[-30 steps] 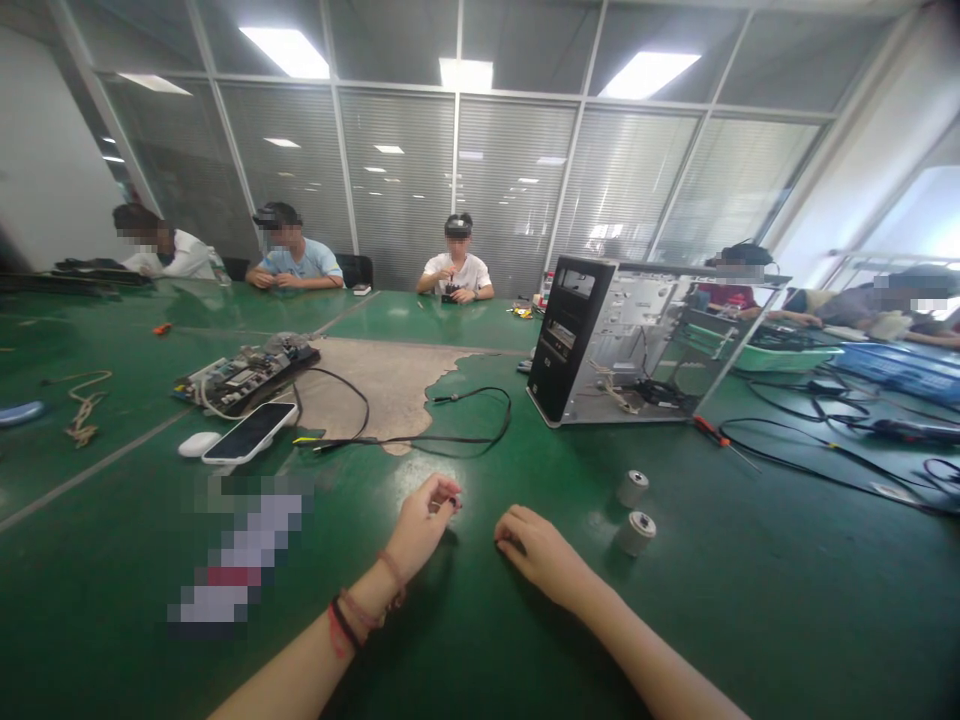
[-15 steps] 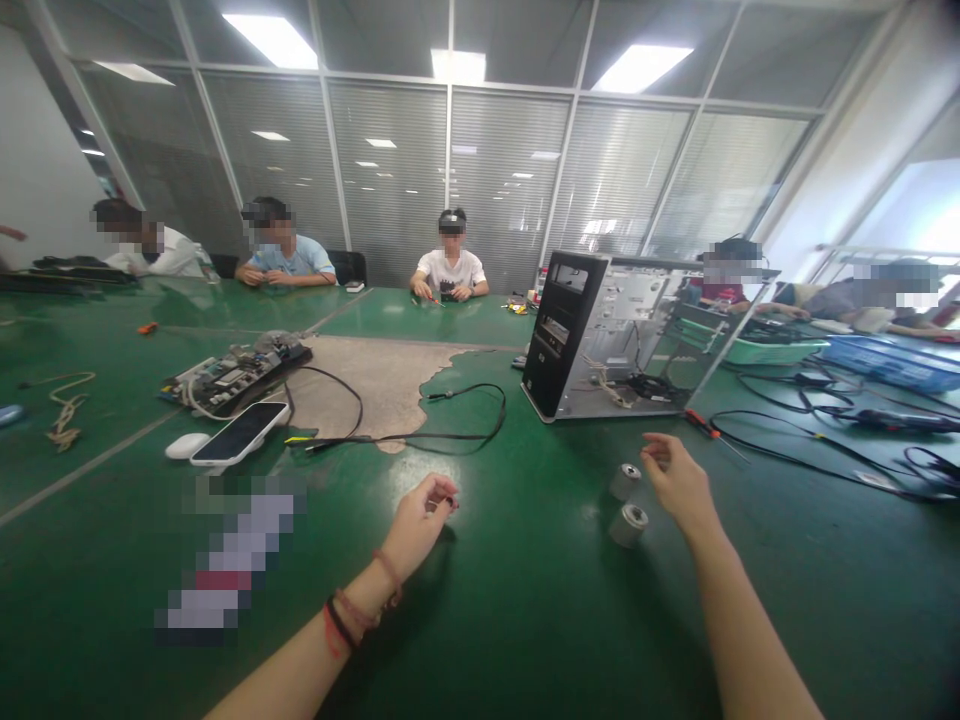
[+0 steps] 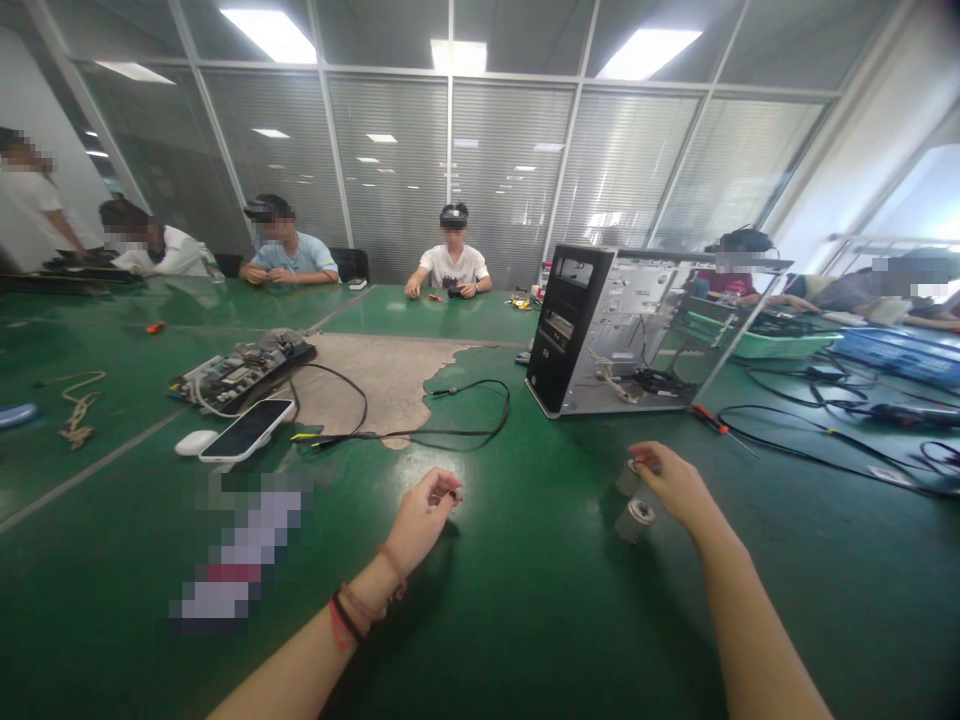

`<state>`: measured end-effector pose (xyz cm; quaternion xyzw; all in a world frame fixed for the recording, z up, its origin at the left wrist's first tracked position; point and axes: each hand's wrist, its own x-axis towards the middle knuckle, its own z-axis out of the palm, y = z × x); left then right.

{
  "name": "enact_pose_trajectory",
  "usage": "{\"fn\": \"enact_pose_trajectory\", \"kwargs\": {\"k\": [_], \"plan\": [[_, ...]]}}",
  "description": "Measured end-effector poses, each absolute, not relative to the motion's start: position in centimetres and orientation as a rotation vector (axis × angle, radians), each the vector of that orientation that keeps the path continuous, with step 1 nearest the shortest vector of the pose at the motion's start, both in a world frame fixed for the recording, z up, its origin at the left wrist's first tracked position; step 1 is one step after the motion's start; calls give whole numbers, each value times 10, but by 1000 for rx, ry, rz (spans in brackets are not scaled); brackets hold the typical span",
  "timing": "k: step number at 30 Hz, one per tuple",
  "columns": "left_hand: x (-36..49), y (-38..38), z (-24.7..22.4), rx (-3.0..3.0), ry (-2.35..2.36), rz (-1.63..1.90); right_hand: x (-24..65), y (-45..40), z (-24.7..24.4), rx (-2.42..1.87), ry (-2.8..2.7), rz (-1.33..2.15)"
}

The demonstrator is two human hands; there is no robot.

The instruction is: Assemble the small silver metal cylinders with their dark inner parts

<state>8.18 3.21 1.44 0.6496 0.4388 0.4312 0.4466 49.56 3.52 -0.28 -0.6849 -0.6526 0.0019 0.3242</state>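
My left hand (image 3: 429,505) is closed over the green table (image 3: 525,600), its fingertips pinched on a small dark object (image 3: 454,496) too small to name. My right hand (image 3: 664,478) reaches to the top of the farther metal cylinder (image 3: 628,478), its thumb and fingers close together at the rim; whether they grip anything is too small to tell. The nearer metal cylinder (image 3: 634,521) stands upright just in front, with a dark opening in its top, and no hand touches it.
An open computer case (image 3: 570,340) stands beyond my right hand, a screwdriver (image 3: 712,420) beside it. Black cables lie at right and centre. A phone (image 3: 247,430), a circuit assembly (image 3: 244,370) and a blurred patch are at left. Several people sit around the table.
My right hand has moved left and down onto the farther cylinder. My left hand keeps its pinch. A standing person has come into view at far left.
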Motion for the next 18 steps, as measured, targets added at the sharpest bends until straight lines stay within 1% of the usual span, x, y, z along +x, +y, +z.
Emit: {"fn": "enact_pose_trajectory", "kwargs": {"k": [8,13,18], "plan": [[81,29,15,1608,1087,1071,495,28,2,-1817,-1639,-12],[79,30,12,1612,1082,1092,489,10,18,-1800,-1575,-50],[80,30,13,1622,1081,1097,467,-14,30,-1765,-1662,15]]}}
